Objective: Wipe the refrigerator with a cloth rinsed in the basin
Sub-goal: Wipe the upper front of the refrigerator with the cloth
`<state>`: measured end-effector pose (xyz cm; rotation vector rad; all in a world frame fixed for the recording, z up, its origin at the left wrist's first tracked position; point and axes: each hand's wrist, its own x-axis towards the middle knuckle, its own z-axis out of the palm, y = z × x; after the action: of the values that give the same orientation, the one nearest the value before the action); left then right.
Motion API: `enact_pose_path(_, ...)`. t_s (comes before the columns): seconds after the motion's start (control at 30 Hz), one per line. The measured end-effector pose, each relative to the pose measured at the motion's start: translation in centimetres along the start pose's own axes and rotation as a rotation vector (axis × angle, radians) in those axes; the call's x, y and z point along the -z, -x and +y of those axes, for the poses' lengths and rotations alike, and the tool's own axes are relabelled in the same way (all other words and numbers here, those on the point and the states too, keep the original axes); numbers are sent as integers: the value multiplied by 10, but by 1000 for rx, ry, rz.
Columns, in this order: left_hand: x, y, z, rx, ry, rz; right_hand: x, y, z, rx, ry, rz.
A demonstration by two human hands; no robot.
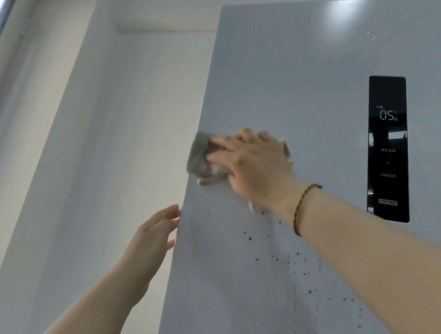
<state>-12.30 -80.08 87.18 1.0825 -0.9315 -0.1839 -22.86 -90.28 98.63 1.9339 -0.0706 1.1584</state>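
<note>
1. Starting nearest me, my left hand [156,234] is relaxed, its straight fingers touching the left edge of the refrigerator [299,83] door and gripping nothing. I judge it steadies the door.
2. Just right of it, brown specks [296,263] dot the door below my right wrist, which wears 1 braided bracelet [304,206]. I cannot count the specks exactly, but there are well over 20.
3. Further up, my right hand [253,162] lies flat with fingers straight, pressing the grey cloth [200,159] against the door at its left edge. The cloth sits bunched under the palm, above the specks.
4. I judge the step to be the wiping itself, partway through: the upper door looks clean, and the spattered patch below is not yet done. The next move calls for drawing the cloth down and right over the specks with firm pressure, then a rinse. The basin is out of view.
5. Farthest off, the dark control panel [388,150] shows 05, well right of the cloth.
6. Count: 2 hands, 1 cloth, 1 refrigerator, 1 panel, 1 bracelet.
</note>
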Motion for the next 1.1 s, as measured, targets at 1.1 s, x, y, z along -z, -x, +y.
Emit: enact_pose_path(1.1,9,-1,-19,15,98,-16,-3,78,12,129,143,169)
